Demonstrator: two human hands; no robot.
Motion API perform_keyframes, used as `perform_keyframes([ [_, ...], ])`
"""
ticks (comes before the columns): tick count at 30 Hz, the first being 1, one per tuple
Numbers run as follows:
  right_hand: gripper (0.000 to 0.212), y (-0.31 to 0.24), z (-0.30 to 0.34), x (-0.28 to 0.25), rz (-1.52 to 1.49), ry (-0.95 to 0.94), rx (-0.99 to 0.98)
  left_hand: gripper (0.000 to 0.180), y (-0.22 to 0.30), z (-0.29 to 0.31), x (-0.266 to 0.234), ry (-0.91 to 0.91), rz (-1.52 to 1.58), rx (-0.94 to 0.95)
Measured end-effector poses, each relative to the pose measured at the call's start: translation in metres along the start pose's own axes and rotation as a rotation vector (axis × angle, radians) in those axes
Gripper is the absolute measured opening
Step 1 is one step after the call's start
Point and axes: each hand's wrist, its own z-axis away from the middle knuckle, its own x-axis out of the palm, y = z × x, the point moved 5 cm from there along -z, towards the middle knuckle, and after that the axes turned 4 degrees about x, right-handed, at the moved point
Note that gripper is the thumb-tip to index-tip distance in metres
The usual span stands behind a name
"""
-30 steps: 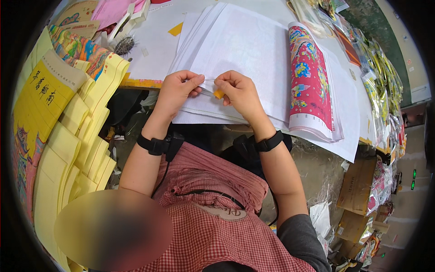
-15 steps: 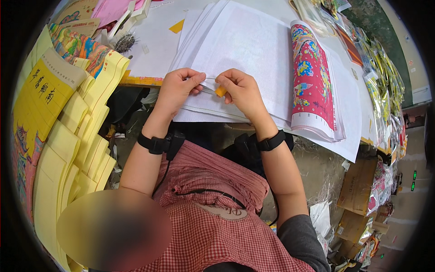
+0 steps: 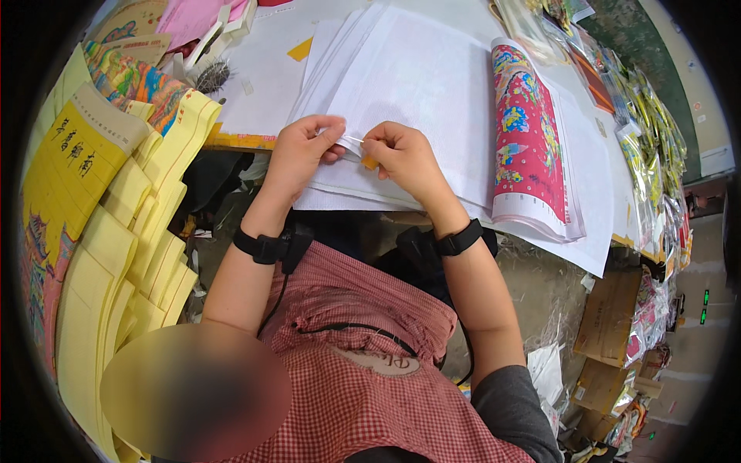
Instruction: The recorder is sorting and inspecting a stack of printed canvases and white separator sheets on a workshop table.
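My left hand (image 3: pixel 305 154) and my right hand (image 3: pixel 405 158) face each other above the near edge of a stack of white gridded sheets (image 3: pixel 417 85). In my right hand's pinch is a small orange-yellow piece (image 3: pixel 370 163), its kind unclear. A thin white sliver (image 3: pixel 353 140) shows between the two hands, close to the right fingertips; whether it is thread or a needle I cannot make out. My left thumb and forefinger are pressed together, and anything inside them is hidden. To the right of the hands lies a folded red canvas (image 3: pixel 525 131) with a colourful flower pattern.
Yellow printed cloths (image 3: pixel 127 231) hang in folds at the left. A dark bristly pincushion (image 3: pixel 213 75) and an orange-yellow scrap (image 3: pixel 301 49) lie at the back left. Plastic-bagged goods (image 3: pixel 648 131) line the right side, above cardboard boxes (image 3: pixel 610 316).
My right hand has shifted slightly left and down with the orange-yellow piece. The thin line that spanned both hands now appears as a short white sliver near the right fingertips.
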Motion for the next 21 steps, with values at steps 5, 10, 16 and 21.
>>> perform_keyframes([
  [5, 0.015, -0.007, -0.001, -0.002, 0.116, 0.122, -0.007, 0.021, 0.004, 0.004, -0.005, 0.112, 0.100, 0.023],
  [10, 0.013, -0.008, 0.002, -0.003, 0.457, 0.236, -0.106, 0.018, 0.006, 0.006, -0.005, 0.044, 0.023, 0.029],
  [16, 0.012, -0.007, 0.006, 0.008, 0.421, 0.225, -0.139, 0.015, 0.015, 0.006, 0.007, 0.025, -0.181, 0.153],
  [21, 0.013, -0.007, 0.006, 0.005, 0.258, 0.139, -0.063, 0.016, 0.021, 0.006, 0.008, 0.014, -0.051, 0.100],
])
